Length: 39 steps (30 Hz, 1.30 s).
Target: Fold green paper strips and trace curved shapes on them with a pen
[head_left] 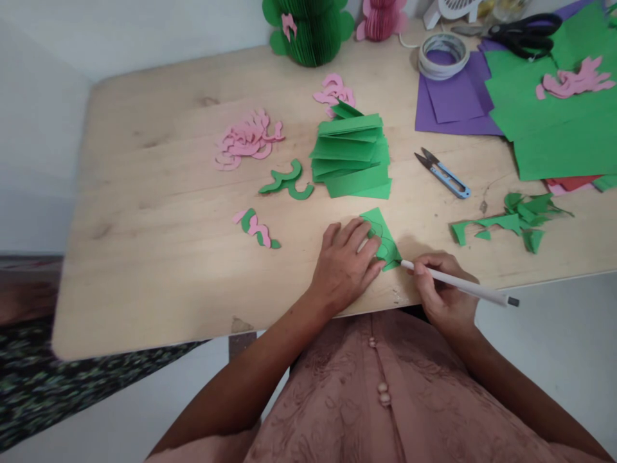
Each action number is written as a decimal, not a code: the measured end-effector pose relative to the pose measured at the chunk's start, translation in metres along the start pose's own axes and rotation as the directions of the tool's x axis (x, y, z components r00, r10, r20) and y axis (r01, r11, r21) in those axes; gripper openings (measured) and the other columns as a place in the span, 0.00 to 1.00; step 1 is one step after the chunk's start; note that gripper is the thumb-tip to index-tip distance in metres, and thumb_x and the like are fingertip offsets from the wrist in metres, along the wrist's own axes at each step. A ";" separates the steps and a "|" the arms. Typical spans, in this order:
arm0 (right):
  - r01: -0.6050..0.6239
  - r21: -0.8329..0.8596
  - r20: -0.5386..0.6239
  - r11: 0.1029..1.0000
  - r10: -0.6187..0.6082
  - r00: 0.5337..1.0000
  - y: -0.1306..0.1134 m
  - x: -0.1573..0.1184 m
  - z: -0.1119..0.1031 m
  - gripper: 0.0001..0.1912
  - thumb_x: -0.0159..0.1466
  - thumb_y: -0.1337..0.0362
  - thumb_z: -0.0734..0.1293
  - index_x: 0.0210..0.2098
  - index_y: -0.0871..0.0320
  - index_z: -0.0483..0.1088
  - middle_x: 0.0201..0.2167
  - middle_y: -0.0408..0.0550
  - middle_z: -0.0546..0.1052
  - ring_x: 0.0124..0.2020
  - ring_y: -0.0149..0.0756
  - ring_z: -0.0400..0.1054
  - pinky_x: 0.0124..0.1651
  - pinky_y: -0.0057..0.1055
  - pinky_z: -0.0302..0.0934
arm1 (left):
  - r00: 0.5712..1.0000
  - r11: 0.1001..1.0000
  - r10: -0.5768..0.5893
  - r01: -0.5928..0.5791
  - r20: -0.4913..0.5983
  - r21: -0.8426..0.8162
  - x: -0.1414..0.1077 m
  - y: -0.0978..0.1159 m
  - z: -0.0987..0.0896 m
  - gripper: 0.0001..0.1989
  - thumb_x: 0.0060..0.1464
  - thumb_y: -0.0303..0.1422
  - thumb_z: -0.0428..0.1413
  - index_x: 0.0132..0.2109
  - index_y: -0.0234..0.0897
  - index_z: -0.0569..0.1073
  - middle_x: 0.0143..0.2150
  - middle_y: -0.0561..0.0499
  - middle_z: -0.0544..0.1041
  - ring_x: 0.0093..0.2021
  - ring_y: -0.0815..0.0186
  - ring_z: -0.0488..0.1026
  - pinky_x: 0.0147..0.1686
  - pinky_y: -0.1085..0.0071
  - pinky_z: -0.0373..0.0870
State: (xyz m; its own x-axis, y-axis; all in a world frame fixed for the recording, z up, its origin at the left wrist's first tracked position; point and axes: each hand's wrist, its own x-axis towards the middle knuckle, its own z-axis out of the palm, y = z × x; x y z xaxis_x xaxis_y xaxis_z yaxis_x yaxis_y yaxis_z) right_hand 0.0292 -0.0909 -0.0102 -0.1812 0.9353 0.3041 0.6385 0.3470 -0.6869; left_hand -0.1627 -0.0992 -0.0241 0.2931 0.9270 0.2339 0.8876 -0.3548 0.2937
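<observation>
Close to the table's front edge lies a small green paper piece (384, 239) with curved outlines drawn on it. My left hand (344, 260) rests on its left side, fingers laid out over the paper and covering part of it. A white pen (463, 283) is gripped in my right hand (446, 292), its tip touching the lower right corner of the paper. Behind the paper sits a loose pile of green paper rectangles (354, 154). Left of that pile are curved green cutouts (289, 180) and a twisted pink and green cutout (258, 228).
Pink cutouts (247, 138) lie heaped at mid-left. Blue thread snips (443, 173) and green scraps (520, 218) are to the right. Farther back are a tape roll (442, 56), black-handled scissors (523, 33), purple paper (457, 96), green sheets (554, 141) and a green honeycomb paper figure (315, 32).
</observation>
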 end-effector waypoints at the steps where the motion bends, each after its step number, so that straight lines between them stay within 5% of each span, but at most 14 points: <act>1: -0.004 -0.003 0.003 1.000 0.004 1.000 0.000 0.000 0.000 0.05 0.63 0.63 0.64 0.31 0.55 0.69 0.24 0.42 0.75 0.21 0.29 0.64 0.24 0.29 0.57 | 1.000 1.000 0.001 -0.001 -0.002 0.000 0.000 0.000 0.000 0.14 0.61 0.39 0.54 0.49 0.35 0.72 0.57 0.40 0.72 0.61 0.51 0.64 0.60 0.51 0.55; 39: -0.080 -0.016 -0.009 0.997 0.080 0.997 0.001 -0.002 0.000 0.05 0.63 0.62 0.65 0.32 0.56 0.71 0.22 0.40 0.72 0.18 0.28 0.60 0.24 0.28 0.55 | 1.000 1.000 0.000 0.000 -0.008 -0.003 0.000 0.000 0.001 0.15 0.62 0.40 0.53 0.49 0.35 0.72 0.56 0.40 0.72 0.61 0.52 0.64 0.60 0.52 0.55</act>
State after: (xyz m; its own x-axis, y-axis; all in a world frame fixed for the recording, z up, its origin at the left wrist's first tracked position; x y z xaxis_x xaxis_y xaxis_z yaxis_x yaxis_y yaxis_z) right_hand 0.0299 -0.0926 -0.0118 -0.1225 0.9594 0.2542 0.6630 0.2697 -0.6983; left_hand -0.1627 -0.0992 -0.0252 0.2902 0.9261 0.2409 0.8865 -0.3550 0.2968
